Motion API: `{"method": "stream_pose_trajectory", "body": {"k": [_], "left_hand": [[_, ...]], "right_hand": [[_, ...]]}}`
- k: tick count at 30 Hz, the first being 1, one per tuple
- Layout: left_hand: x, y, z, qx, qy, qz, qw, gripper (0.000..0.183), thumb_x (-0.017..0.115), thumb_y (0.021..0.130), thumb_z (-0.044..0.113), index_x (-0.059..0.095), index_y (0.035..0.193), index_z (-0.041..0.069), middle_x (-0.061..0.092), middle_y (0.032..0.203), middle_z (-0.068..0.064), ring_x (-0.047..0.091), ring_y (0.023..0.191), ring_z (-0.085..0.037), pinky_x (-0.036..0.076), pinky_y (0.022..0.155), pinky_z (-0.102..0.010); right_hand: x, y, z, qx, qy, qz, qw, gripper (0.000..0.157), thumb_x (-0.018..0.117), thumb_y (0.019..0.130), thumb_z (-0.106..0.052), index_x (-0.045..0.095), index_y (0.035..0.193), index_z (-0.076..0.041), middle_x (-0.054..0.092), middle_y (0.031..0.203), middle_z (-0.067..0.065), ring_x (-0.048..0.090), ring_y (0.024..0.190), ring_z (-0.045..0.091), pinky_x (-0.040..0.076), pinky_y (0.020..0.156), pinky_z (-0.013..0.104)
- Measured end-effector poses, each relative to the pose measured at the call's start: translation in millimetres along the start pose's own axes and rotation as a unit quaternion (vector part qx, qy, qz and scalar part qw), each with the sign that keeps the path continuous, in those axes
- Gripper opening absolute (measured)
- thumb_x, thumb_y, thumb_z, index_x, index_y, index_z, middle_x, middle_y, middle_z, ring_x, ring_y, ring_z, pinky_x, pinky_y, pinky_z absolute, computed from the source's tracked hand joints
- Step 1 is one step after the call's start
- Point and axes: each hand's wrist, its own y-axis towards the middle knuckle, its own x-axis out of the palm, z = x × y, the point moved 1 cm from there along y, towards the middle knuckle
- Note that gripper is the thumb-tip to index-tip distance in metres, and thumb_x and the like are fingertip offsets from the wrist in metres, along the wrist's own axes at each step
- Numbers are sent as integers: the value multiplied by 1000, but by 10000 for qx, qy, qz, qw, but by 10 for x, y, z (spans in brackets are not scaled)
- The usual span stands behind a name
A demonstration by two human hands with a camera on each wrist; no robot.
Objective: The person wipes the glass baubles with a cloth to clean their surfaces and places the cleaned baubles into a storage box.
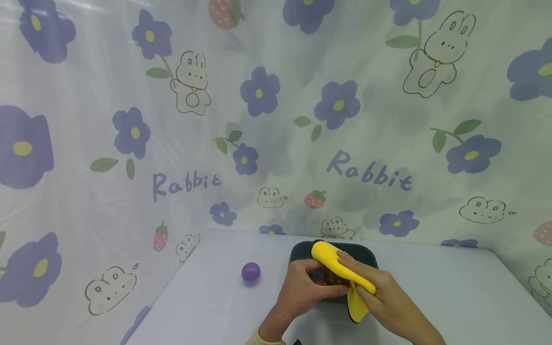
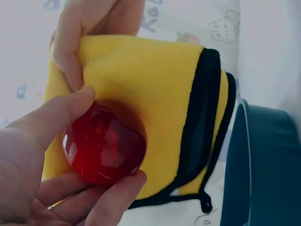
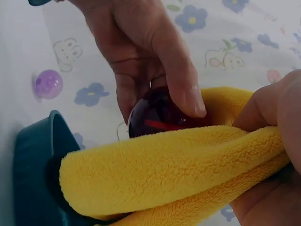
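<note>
A glossy, see-through red ball [image 2: 106, 146] is gripped between the thumb and fingers of my left hand [image 1: 302, 285]. My right hand [image 1: 384, 297] holds a folded yellow cloth [image 1: 334, 261] with dark edging, its thumb and fingers pinching the folds. In the left wrist view the cloth lies right behind the ball, against its far side. Both hands are over the near part of a dark teal bin [image 1: 366, 251]. Cloth and fingers hide much of the ball in the head view.
On the white table [image 1: 194, 297], left of the bin, sits a purple ball [image 1: 251, 273]. A curtain [image 1: 284, 134] printed with flowers and rabbits hangs behind and beside the table. Inside the bin, a bit of blue [image 1: 316, 276] shows between my left thumb and fingers.
</note>
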Motion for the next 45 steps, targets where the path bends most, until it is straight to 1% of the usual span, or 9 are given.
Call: {"method": "stream_pose_trajectory", "body": {"k": [3, 6, 10, 16, 20, 27, 33, 38, 45], "left_hand": [[22, -28, 21, 0, 146, -67, 9999, 32, 90, 80, 34, 79, 110, 28, 77, 95, 10, 68, 83, -3, 62, 76, -22], [43, -46, 37, 11, 281, -74, 9996, 35, 89, 81, 37, 79, 114, 27, 78, 104, 12, 69, 91, -2, 61, 81, -19], [58, -56, 55, -29, 208, -114, 9997, 43, 88, 82, 39, 78, 121, 23, 76, 117, 10, 71, 100, -3, 61, 83, -19], [43, -55, 80, -56, -52, -161, 9998, 49, 88, 83, 39, 75, 127, 22, 75, 121, 5, 72, 102, -3, 63, 82, -21], [19, -53, 85, -59, -274, -115, 9995, 50, 87, 84, 37, 74, 129, 21, 75, 123, 4, 72, 103, -4, 63, 83, -24], [-41, -32, 90, 197, -574, 263, 9978, 46, 88, 84, 34, 76, 126, 21, 78, 119, -1, 76, 96, -10, 65, 80, -29], [-45, -21, 69, 246, -857, 433, 9951, 42, 87, 85, 33, 76, 124, 20, 78, 118, -3, 76, 101, -12, 65, 80, -30], [-29, -6, 51, 340, -777, 573, 9947, 42, 86, 85, 33, 76, 124, 20, 78, 117, -2, 75, 101, -12, 65, 81, -30], [-62, 13, 33, 16, -596, 733, 9955, 54, 86, 85, 37, 70, 134, 21, 74, 126, 1, 72, 109, -12, 64, 86, -29]], "right_hand": [[-12, -3, 46, 96, -24, -22, 9999, 65, 58, 95, 10, 51, 153, -18, 58, 153, 7, 50, 136, -3, 47, 103, 10], [-30, -5, 99, 234, 180, -129, 9995, 58, 57, 98, 7, 53, 152, -15, 60, 149, 13, 62, 114, -3, 55, 90, 13], [-62, -7, 158, 493, 628, -314, 9963, 48, 53, 104, 1, 53, 151, -8, 63, 143, 22, 63, 89, 6, 59, 78, 19], [-99, -5, 201, 734, 951, -442, 9918, 43, 50, 106, -2, 52, 149, 0, 62, 141, 26, 64, 90, 8, 60, 80, 19], [-103, 3, 209, 795, 1171, -450, 9889, 44, 49, 105, 0, 49, 149, 7, 60, 141, 32, 64, 85, 10, 59, 75, 21], [-67, 5, 226, 1206, 1224, -468, 9840, 48, 50, 106, -5, 43, 151, 10, 66, 132, 30, 66, 78, 10, 62, 74, 23], [-29, 0, 206, 1347, 1263, -413, 9819, 49, 51, 107, -9, 41, 152, 10, 65, 133, 30, 68, 80, 10, 63, 76, 24], [-16, 7, 195, 1428, 1177, -307, 9823, 49, 52, 106, -7, 42, 150, 12, 65, 133, 31, 67, 79, 9, 62, 76, 22], [-23, 19, 158, 1533, 1077, -364, 9816, 51, 52, 105, -6, 40, 152, 12, 65, 135, 30, 66, 81, 7, 63, 79, 21]]}}
